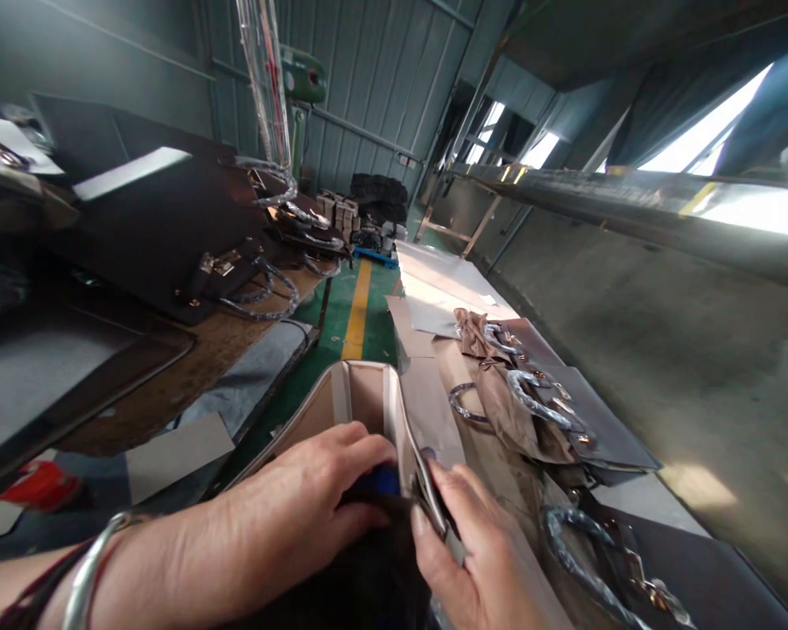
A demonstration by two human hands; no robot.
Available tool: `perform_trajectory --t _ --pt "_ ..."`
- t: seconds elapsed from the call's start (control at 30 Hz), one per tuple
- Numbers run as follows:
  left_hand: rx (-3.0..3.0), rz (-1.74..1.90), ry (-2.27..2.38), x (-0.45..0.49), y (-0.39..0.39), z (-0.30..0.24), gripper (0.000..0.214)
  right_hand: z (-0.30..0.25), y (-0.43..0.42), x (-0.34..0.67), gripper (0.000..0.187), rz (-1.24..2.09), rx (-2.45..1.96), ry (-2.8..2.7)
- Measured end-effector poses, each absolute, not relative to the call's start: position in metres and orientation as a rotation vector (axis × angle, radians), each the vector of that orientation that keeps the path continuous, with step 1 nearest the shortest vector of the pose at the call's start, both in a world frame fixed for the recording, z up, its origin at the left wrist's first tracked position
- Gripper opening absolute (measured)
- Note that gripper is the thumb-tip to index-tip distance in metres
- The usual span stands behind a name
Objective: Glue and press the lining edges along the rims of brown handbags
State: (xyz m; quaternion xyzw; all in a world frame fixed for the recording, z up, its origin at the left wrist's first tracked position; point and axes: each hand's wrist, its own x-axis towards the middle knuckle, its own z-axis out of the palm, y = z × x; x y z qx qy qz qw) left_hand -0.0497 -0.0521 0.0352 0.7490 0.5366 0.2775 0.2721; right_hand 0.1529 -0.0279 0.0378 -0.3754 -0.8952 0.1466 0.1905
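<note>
An open beige handbag (361, 398) lies in front of me with its mouth facing up. My left hand (302, 516) is curled into the opening, its fingers closed around a dark object with a blue tip (379, 480). My right hand (473, 551) pinches the bag's right rim at a dark metal clasp (430, 499). A silver bangle (88, 569) circles my left wrist. What the dark object is, I cannot make out.
Taupe handbags with plastic-wrapped handles (531, 398) lie in a row on the right bench. Dark brown handbags (190, 236) cover the left table. A green floor with a yellow stripe (358, 311) runs between. A metal rail (630, 201) crosses upper right.
</note>
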Motion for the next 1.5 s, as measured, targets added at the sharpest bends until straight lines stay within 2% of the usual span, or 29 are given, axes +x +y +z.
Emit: perform_trajectory --t 0.17,0.3,0.43,0.57,0.77,0.93,1.07,1.17,1.5 --pt "1.917 0.658 1.306 -0.040 -0.044 0.028 0.018 0.031 -0.028 0.164 0.034 0.169 -1.025 -2.564" --pt "1.631 0.736 1.202 -0.028 -0.040 0.024 0.021 0.030 -0.030 0.170 0.034 0.191 -1.149 -2.613" --pt "1.537 0.720 1.152 -0.015 -0.035 0.015 0.021 0.023 -0.032 0.176 0.027 0.150 -1.197 -2.604" --pt "1.666 0.715 1.143 -0.012 -0.032 0.010 0.021 0.019 -0.034 0.181 0.014 0.127 -1.245 -2.559" --pt "2.077 0.851 1.211 -0.014 -0.029 0.001 0.018 0.026 -0.033 0.184 0.024 0.044 -1.412 -2.631" --pt "2.411 0.824 1.202 -0.008 -0.025 -0.007 0.025 0.023 -0.034 0.186 0.023 0.256 -1.429 -2.663" --pt "2.493 0.763 1.143 -0.005 -0.021 -0.004 0.027 0.023 -0.032 0.185 0.015 0.542 -1.407 -2.594" --pt "2.497 0.785 1.177 -0.006 -0.019 -0.003 0.027 0.023 -0.029 0.185 0.016 0.670 -1.371 -2.551" --pt "2.019 0.623 1.303 -0.003 -0.007 0.000 0.017 0.009 -0.026 0.188 0.019 0.556 -1.292 -2.466"
